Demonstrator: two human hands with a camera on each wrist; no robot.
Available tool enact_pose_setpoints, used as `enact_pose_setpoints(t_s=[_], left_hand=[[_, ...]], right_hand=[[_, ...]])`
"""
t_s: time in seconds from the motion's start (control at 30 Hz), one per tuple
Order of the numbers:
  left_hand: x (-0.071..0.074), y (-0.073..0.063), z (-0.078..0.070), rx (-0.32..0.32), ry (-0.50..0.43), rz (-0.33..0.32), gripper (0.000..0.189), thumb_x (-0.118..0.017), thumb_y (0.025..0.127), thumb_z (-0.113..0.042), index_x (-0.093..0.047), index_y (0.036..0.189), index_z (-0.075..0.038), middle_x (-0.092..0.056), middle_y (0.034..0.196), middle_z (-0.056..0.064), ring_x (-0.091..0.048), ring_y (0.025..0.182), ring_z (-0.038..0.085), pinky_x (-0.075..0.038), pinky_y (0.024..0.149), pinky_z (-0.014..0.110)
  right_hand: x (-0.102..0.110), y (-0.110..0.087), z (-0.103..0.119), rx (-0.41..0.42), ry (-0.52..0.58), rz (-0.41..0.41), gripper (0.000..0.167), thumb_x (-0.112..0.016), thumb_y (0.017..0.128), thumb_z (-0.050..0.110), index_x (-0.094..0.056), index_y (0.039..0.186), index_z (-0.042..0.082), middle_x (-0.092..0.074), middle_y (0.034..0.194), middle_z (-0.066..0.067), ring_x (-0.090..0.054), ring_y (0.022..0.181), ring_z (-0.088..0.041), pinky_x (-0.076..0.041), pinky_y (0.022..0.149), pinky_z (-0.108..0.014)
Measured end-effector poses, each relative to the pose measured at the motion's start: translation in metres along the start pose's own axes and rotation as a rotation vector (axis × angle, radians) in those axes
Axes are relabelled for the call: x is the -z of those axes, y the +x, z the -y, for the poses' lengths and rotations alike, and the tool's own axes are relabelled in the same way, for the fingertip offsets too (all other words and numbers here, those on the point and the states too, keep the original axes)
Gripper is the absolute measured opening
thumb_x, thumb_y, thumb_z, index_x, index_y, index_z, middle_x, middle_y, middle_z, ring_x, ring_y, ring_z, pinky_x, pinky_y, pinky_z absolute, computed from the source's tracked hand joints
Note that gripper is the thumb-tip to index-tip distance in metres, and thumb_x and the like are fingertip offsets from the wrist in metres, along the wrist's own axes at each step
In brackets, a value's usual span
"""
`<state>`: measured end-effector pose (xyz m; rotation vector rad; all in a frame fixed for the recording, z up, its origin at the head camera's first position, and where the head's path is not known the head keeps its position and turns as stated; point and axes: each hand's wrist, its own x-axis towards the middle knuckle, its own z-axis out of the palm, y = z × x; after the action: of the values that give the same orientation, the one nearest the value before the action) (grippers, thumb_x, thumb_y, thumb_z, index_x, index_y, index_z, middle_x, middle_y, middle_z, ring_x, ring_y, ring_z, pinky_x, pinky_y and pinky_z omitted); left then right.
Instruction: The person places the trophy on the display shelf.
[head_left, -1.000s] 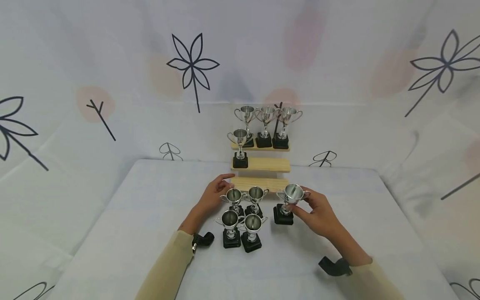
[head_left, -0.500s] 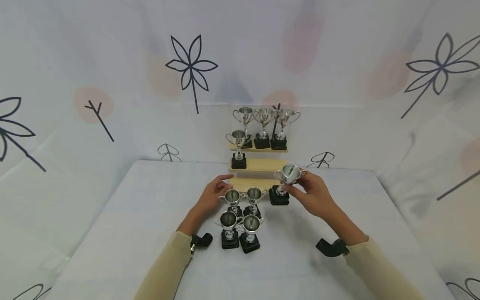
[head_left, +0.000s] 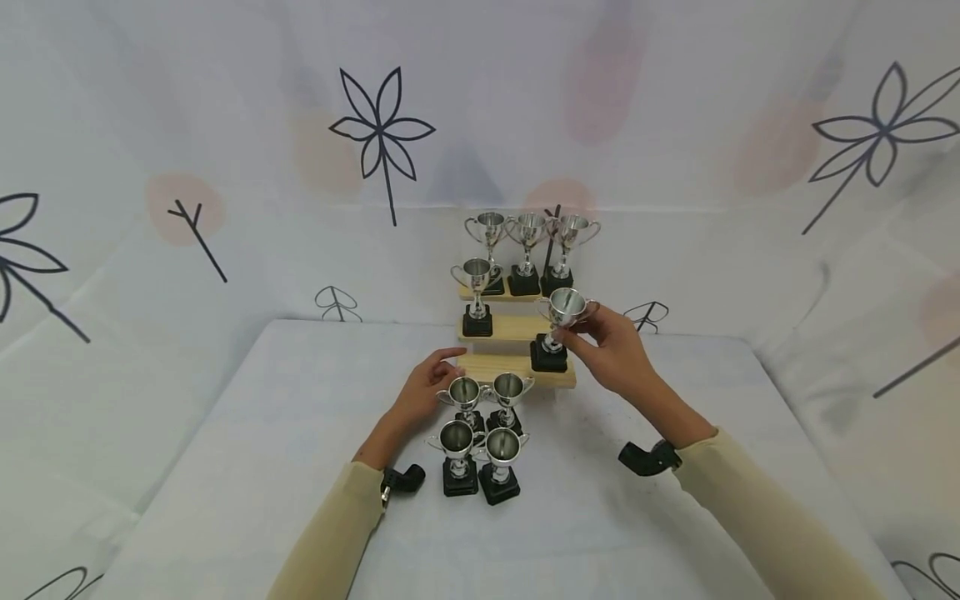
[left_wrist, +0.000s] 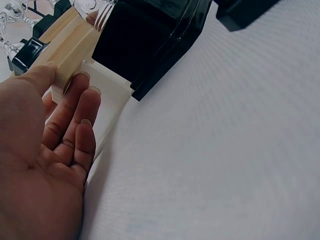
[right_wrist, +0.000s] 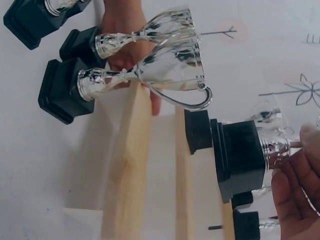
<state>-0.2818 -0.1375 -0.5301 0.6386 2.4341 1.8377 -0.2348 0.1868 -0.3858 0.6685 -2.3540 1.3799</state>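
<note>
My right hand pinches the stem of a small silver trophy cup with a square black base. That trophy is held off the table, in front of the right part of the stepped wooden stand. In the right wrist view its black base hangs clear of the light wood boards. At the stand's left end, my left hand grips the lowest board, thumb on top and fingers below. One trophy stands at the left of the middle step. Three more, including a centre trophy, line the top step.
Several trophies stand grouped on the white cloth before the stand, among them a front left trophy and a back right trophy. A white patterned backdrop hangs behind the table. Each wrist wears a black camera mount.
My right hand has lifted the held trophy from low over the table, up and slightly left, to before the steps. My left hand has stayed at the stand's left end.
</note>
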Motion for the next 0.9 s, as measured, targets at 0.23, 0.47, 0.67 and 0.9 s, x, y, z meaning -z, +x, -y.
enact_pose_setpoints(t_s=[0.23, 0.47, 0.67, 0.9], left_hand=[[0.000, 0.000, 0.000, -0.001, 0.002, -0.002, 0.046, -0.061, 0.110, -0.013, -0.052, 0.154, -0.002, -0.073, 0.093, 0.012, -0.062, 0.075, 0.014, -0.044, 0.072, 0.025], [0.001, -0.004, -0.018, 0.000, -0.016, 0.013, 0.046, -0.061, 0.109, -0.010, -0.051, 0.152, 0.004, -0.073, 0.093, 0.011, -0.064, 0.075, 0.008, -0.046, 0.073, 0.025], [0.001, -0.010, -0.036, -0.014, -0.007, 0.003, 0.045, -0.061, 0.109, -0.009, -0.051, 0.151, 0.005, -0.074, 0.094, 0.012, -0.064, 0.076, 0.007, -0.046, 0.076, 0.026], [0.001, -0.011, -0.037, -0.016, -0.009, 0.001, 0.045, -0.061, 0.109, -0.008, -0.052, 0.151, 0.005, -0.074, 0.095, 0.017, -0.065, 0.078, 0.011, -0.046, 0.078, 0.026]], right_hand=[[-0.007, 0.020, 0.000, -0.042, 0.020, -0.012, 0.018, -0.076, 0.100, 0.008, -0.072, 0.114, -0.001, -0.074, 0.113, -0.014, -0.072, 0.110, -0.029, -0.054, 0.092, -0.021], [-0.017, 0.033, 0.000, -0.095, -0.012, -0.019, 0.015, -0.076, 0.100, 0.014, -0.073, 0.111, 0.003, -0.077, 0.111, -0.012, -0.073, 0.112, -0.030, -0.055, 0.099, -0.047], [-0.024, 0.041, -0.007, -0.108, -0.027, -0.035, 0.017, -0.077, 0.100, 0.014, -0.073, 0.110, 0.001, -0.076, 0.110, -0.015, -0.073, 0.111, -0.033, -0.055, 0.101, -0.049], [-0.033, 0.050, -0.016, -0.130, -0.045, -0.015, 0.019, -0.076, 0.100, 0.014, -0.074, 0.114, 0.002, -0.076, 0.112, -0.016, -0.073, 0.111, -0.034, -0.056, 0.098, -0.049]])
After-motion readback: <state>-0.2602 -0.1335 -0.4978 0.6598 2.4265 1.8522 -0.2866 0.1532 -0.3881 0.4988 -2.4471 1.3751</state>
